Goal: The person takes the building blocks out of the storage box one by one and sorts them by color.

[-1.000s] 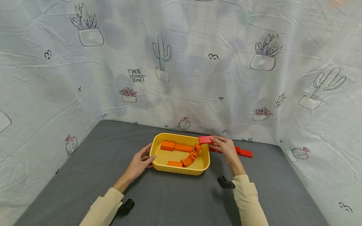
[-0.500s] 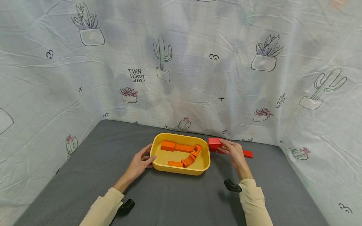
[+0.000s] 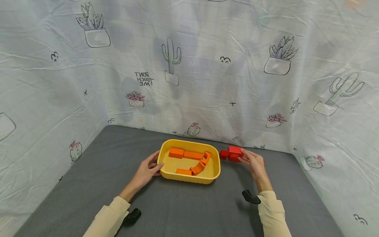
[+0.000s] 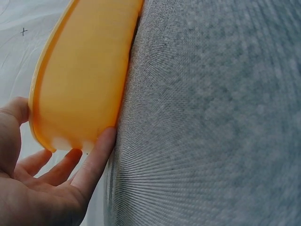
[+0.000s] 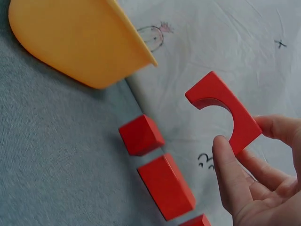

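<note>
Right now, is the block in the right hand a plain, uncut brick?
No, the right wrist view shows the red block pinched in the right hand has a rounded notch.

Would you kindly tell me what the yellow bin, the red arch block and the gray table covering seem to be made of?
The yellow bin looks like smooth plastic, given its thin, rounded wall. The red arch block may be painted wood, satin and crisp-edged, though plastic is possible. The gray table covering looks like matte fabric, its weave showing.

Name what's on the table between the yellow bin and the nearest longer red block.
A small red cube lies between the bin and block in the right wrist view.
</note>
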`<move>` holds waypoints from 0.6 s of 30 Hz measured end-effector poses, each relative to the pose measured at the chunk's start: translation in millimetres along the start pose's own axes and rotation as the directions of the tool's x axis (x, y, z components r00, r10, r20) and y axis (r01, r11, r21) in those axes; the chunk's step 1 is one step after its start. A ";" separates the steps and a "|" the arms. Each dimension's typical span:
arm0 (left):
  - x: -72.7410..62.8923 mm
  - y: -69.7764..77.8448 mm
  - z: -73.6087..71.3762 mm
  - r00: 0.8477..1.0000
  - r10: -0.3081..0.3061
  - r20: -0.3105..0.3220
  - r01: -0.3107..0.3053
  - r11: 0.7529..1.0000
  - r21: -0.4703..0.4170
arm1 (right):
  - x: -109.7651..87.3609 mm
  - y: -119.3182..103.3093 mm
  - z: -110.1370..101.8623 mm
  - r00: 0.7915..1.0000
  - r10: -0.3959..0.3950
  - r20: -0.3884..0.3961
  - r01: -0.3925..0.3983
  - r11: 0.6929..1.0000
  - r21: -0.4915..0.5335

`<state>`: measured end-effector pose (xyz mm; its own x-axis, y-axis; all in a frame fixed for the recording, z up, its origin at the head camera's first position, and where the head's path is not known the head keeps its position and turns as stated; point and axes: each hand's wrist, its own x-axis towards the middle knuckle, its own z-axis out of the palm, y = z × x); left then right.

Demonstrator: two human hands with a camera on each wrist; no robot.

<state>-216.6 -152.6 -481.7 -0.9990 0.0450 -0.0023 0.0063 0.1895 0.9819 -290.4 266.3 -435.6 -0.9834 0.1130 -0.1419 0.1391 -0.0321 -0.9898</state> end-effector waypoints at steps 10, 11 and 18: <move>-0.9 1.0 -3.2 1.000 0.010 0.016 -0.009 1.000 -0.022 | 3.8 -0.3 -9.2 0.999 -0.016 -0.046 0.014 0.999 -0.037; -1.0 1.2 -3.2 1.000 0.010 0.014 -0.010 1.000 -0.022 | 4.1 -0.3 -9.8 0.999 -0.021 -0.050 0.019 0.998 -0.055; -2.7 2.3 -1.3 1.000 0.005 0.021 -0.005 1.000 -0.019 | 5.2 0.3 -17.2 0.995 -0.060 -0.076 0.053 0.994 -0.091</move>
<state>-213.9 -153.6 -479.2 -0.9978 0.0662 -0.0012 0.0102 0.1708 0.9853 -293.4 283.9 -436.9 -0.9782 0.1901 -0.0832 0.0971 0.0647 -0.9932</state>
